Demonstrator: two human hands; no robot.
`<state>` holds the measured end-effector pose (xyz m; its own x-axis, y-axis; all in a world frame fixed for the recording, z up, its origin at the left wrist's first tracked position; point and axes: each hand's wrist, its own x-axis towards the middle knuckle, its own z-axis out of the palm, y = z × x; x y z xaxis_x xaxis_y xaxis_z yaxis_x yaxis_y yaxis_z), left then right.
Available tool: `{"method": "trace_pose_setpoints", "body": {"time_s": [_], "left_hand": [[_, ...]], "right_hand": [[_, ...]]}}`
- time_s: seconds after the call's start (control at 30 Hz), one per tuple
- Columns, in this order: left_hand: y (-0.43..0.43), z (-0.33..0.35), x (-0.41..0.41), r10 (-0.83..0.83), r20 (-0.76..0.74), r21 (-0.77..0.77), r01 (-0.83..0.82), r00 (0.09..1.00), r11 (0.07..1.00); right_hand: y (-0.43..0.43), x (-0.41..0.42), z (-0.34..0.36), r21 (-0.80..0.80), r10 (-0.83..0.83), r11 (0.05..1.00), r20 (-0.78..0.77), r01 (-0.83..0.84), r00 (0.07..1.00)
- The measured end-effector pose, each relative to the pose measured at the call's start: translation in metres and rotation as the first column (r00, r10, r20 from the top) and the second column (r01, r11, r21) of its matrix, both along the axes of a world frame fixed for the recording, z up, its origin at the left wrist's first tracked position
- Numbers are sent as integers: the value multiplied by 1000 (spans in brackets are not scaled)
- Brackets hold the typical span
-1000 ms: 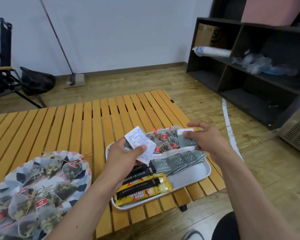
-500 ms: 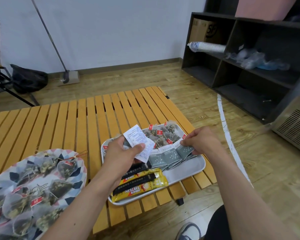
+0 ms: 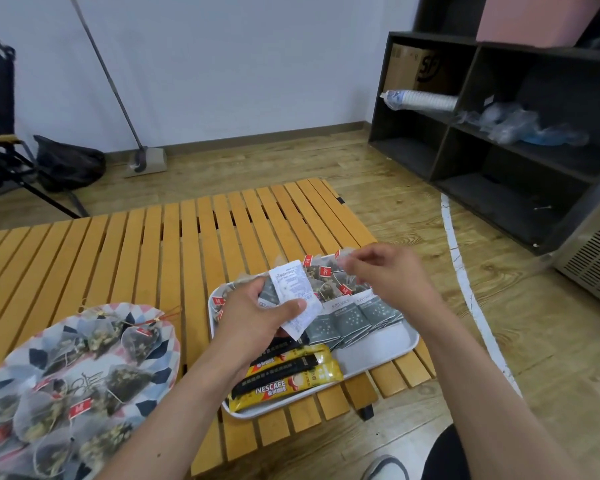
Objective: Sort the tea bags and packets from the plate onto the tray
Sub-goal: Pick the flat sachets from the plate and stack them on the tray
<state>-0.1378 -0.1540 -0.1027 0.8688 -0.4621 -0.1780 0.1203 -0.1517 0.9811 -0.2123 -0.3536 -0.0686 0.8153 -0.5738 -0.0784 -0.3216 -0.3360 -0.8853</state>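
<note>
Left grip holds packets, tray below

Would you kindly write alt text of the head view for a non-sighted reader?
A person's left hand holds packets above a white tray of sachets, the right hand hovering beside it; a patterned plate of tea bags lies to the left.

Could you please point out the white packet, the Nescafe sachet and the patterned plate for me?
white packet (image 3: 290,284): head view, middle of its printed face.
Nescafe sachet (image 3: 272,390): head view, on its brand lettering.
patterned plate (image 3: 168,348): head view, bare right rim.
</note>
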Motion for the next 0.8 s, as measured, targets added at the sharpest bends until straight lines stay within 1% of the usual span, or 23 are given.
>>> {"method": "trace_pose_setpoints", "body": {"time_s": [0.03,0.07,0.17,0.23,0.3,0.37,0.4,0.43,0.47,0.53,0.6,0.67,0.7,0.8], "left_hand": [[0,1,0,-14,16,10,14,1000,1000],[0,2,-1,-31,33,22,30,999,999],[1,3,-2,-62,59,45,59,996,997],[1,3,-2,-51,64,44,48,997,998],[3,3,0,-24,68,45,20,997,999],[4,2,4,9,65,52,-13,998,999],[5,1,5,21,65,60,-25,998,998],[5,1,6,27,65,66,-31,998,997],[5,0,7,28,64,70,-33,998,997],[6,0,7,27,66,78,-32,997,996],[5,0,7,21,73,78,-26,997,997],[3,0,6,14,82,74,-20,997,997],[2,-1,5,14,83,67,-20,996,998],[-2,-3,3,12,56,48,-15,998,999]], "right_hand": [[11,1,4,86,85,993,12,-85,996],[19,3,5,135,142,981,-3,-140,990],[22,7,1,211,192,962,-57,-176,980],[16,4,3,300,219,933,-40,-197,975],[10,-1,9,405,185,894,53,-190,981],[0,-5,14,505,72,851,158,-143,985],[-7,-6,15,528,24,841,184,-120,983],[-13,-9,16,523,-10,848,183,-88,983],[-19,-11,15,485,-31,873,152,-48,988],[-30,-15,8,309,-43,951,25,34,999],[-42,-17,-3,126,-80,987,-130,96,988],[-53,-16,-13,27,-145,987,-248,156,958],[-58,-16,-15,-6,-171,984,-275,176,946],[-73,-15,-24,-75,-229,973,-294,217,928]]}}
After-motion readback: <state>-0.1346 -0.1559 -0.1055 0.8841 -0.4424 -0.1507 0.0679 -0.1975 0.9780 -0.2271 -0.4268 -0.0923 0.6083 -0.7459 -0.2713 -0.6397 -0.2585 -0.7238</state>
